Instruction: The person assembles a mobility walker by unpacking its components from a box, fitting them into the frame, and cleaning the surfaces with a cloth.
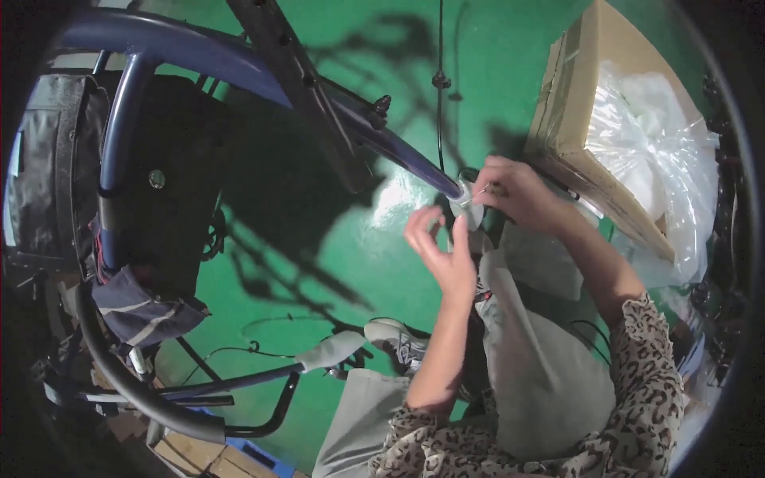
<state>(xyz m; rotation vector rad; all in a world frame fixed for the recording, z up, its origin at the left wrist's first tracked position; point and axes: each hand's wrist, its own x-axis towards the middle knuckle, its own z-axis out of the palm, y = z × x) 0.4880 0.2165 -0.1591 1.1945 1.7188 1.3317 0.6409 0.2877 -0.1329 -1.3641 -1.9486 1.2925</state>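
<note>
A dark blue metal tube (406, 157) slants down from the upper left, part of a larger tubular frame. Its lower end carries a pale fitting or wrap (461, 193). Against that end my right hand (518, 191) pinches with thumb and forefinger; what lies between the fingertips is too small to make out. Just below the tube end is my left hand (446, 259), its fingers curled but apart, with nothing visible in them. A black bar with holes (299, 72) crosses in front of the tube.
A cardboard box (570, 88) with a clear plastic bag (645, 151) stands at the right. On the left are a black fabric bag (48, 167), a curved grey padded bar (119, 366) and a second tube (239, 378) with a wrapped end. A black cable (441, 48) hangs at the top.
</note>
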